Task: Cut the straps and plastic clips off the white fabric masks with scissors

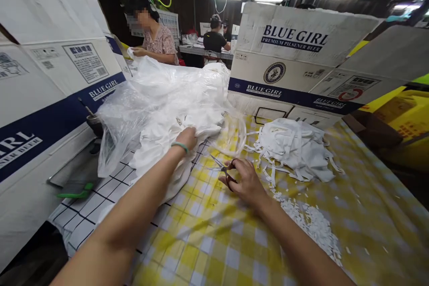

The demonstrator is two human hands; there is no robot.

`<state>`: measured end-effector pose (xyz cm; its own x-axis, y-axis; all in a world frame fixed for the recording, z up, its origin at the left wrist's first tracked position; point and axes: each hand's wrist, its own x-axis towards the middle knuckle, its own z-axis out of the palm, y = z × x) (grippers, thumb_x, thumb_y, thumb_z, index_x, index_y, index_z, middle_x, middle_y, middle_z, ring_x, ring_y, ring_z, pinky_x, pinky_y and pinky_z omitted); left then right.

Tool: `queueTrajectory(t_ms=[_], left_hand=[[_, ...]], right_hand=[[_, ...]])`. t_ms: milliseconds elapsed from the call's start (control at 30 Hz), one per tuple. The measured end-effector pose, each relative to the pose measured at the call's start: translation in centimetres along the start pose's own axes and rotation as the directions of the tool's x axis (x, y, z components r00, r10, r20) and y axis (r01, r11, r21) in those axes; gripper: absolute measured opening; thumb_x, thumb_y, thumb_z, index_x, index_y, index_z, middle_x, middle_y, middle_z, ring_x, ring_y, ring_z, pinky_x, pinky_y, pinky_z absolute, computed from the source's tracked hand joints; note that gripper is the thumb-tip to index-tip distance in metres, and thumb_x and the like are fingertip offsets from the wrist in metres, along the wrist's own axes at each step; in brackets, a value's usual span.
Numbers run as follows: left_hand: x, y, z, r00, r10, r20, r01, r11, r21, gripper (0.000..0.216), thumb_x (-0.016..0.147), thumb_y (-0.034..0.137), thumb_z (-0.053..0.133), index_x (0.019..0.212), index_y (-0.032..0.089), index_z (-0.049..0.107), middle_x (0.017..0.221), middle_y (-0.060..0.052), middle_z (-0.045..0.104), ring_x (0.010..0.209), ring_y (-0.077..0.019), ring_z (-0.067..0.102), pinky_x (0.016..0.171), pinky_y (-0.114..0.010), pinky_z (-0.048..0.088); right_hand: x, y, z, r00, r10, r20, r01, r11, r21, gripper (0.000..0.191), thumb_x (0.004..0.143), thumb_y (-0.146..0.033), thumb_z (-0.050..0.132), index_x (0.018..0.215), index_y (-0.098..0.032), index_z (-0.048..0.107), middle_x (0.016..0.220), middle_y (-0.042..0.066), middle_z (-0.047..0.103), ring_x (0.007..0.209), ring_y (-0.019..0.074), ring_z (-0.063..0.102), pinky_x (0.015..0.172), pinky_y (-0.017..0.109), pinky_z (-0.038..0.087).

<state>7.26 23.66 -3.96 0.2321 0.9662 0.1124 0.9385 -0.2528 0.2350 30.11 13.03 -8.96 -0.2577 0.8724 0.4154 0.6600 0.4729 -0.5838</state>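
Observation:
My right hand (246,183) holds a pair of scissors (223,168) by its dark handles, the blades spread and pointing left over the yellow checked cloth. My left hand (187,138), with a green band at the wrist, reaches into a big heap of white fabric (161,143). Its fingers are bent at the fabric and partly hidden, so I cannot make out exactly how much they grip. Clear plastic (120,116) wraps the back and left of the heap. To the right lies a smaller pile of white fabric pieces with straps (291,147).
Small white scraps (311,223) are scattered at the right. Tall beer cartons stand on the left (60,67) and behind the table (284,58). A green-handled tool (78,192) lies at the left edge. A person (156,38) sits across, handling white material; others work farther back.

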Motion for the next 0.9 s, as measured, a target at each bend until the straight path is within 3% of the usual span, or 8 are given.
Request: queueTrajectory(t_ms=[167, 233, 333, 533, 667, 733, 833, 900], left_hand=[[-10.5, -2.9, -2.9, 0.979, 0.105, 0.177, -0.105, 0.994, -0.014, 0.013, 0.085, 0.016, 0.053, 0.08, 0.015, 0.064, 0.087, -0.007, 0.064, 0.079, -0.0206, 0.064, 0.071, -0.031, 0.051], [-15.1, -3.6, -3.9, 0.932, 0.163, 0.324, -0.147, 0.986, -0.072, 0.005, 0.077, 0.02, 0.063, 0.082, 0.019, 0.066, 0.088, -0.005, 0.067, 0.075, -0.0196, 0.065, 0.067, -0.029, 0.05], [-18.5, -4.0, -4.8, 0.89, 0.143, 0.432, -0.099, 0.988, -0.123, 0.03, 0.077, 0.04, 0.069, 0.101, 0.022, 0.068, 0.099, -0.006, 0.069, 0.082, -0.0227, 0.067, 0.069, -0.031, 0.052], [-12.7, -3.5, -2.7, 0.996, 0.09, 0.015, -0.087, 0.985, -0.146, 0.031, 0.088, 0.034, 0.047, 0.107, 0.018, 0.065, 0.115, -0.013, 0.063, 0.108, -0.0279, 0.058, 0.095, -0.041, 0.048], [-8.1, -3.0, -0.4, 0.999, 0.045, 0.026, -0.04, 0.983, -0.181, 0.021, 0.078, 0.034, 0.059, 0.082, 0.015, 0.067, 0.083, -0.007, 0.065, 0.087, -0.0234, 0.062, 0.082, -0.035, 0.051], [-7.5, -2.3, -1.3, 0.999, 0.033, 0.033, -0.025, 0.976, -0.215, 0.021, 0.082, 0.033, 0.055, 0.073, 0.016, 0.063, 0.066, 0.0, 0.058, 0.07, -0.0157, 0.059, 0.07, -0.027, 0.048], [-8.5, 0.1, -4.9, 0.989, 0.016, -0.144, -0.069, 0.927, -0.369, 0.023, 0.089, 0.035, 0.048, 0.083, 0.016, 0.059, 0.073, 0.001, 0.055, 0.069, -0.0116, 0.056, 0.065, -0.024, 0.045], [-10.1, 2.1, -7.1, 0.972, 0.055, -0.226, -0.179, 0.8, -0.573, 0.022, 0.089, 0.037, 0.052, 0.087, 0.016, 0.058, 0.078, 0.0, 0.055, 0.07, -0.0109, 0.056, 0.063, -0.022, 0.044]], right_hand=[[-3.6, 0.3, -2.5, 0.988, 0.119, 0.102, -0.125, 0.991, 0.052, 0.024, 0.084, -0.042, 0.068, 0.089, -0.023, 0.055, 0.093, 0.005, 0.068, 0.089, 0.0217, 0.064, 0.08, 0.032, 0.048], [-4.6, 0.0, -2.9, 0.962, 0.207, 0.177, -0.215, 0.976, 0.024, 0.027, 0.082, -0.046, 0.069, 0.088, -0.023, 0.055, 0.089, 0.004, 0.069, 0.082, 0.0201, 0.064, 0.073, 0.03, 0.048], [-5.8, -1.1, -3.4, 0.902, 0.329, 0.28, -0.311, 0.944, -0.106, 0.032, 0.079, -0.052, 0.069, 0.082, -0.023, 0.056, 0.077, 0.0, 0.068, 0.067, 0.0178, 0.06, 0.062, 0.028, 0.042], [-10.0, -3.0, -4.3, 0.815, 0.446, 0.371, -0.495, 0.868, 0.043, 0.035, 0.086, -0.055, 0.06, 0.079, -0.021, 0.061, 0.065, -0.002, 0.059, 0.056, 0.0127, 0.05, 0.052, 0.024, 0.036], [-12.9, -3.4, -4.5, 0.756, 0.525, 0.391, -0.621, 0.765, 0.174, 0.032, 0.084, -0.052, 0.064, 0.086, -0.021, 0.065, 0.07, -0.001, 0.062, 0.061, 0.0137, 0.054, 0.056, 0.024, 0.042], [-13.6, -3.8, -4.5, 0.728, 0.562, 0.392, -0.675, 0.687, 0.268, 0.034, 0.078, -0.054, 0.069, 0.086, -0.02, 0.066, 0.073, 0.0, 0.064, 0.063, 0.0144, 0.057, 0.058, 0.025, 0.046], [-13.7, -4.6, -4.7, 0.69, 0.637, 0.344, -0.719, 0.546, 0.431, 0.044, 0.067, -0.058, 0.077, 0.082, -0.02, 0.064, 0.076, 0.003, 0.067, 0.06, 0.0138, 0.056, 0.054, 0.026, 0.048], [-13.5, -5.1, -4.8, 0.667, 0.675, 0.314, -0.722, 0.483, 0.496, 0.049, 0.066, -0.063, 0.076, 0.085, -0.02, 0.061, 0.08, 0.004, 0.069, 0.052, 0.0112, 0.051, 0.048, 0.025, 0.045]])
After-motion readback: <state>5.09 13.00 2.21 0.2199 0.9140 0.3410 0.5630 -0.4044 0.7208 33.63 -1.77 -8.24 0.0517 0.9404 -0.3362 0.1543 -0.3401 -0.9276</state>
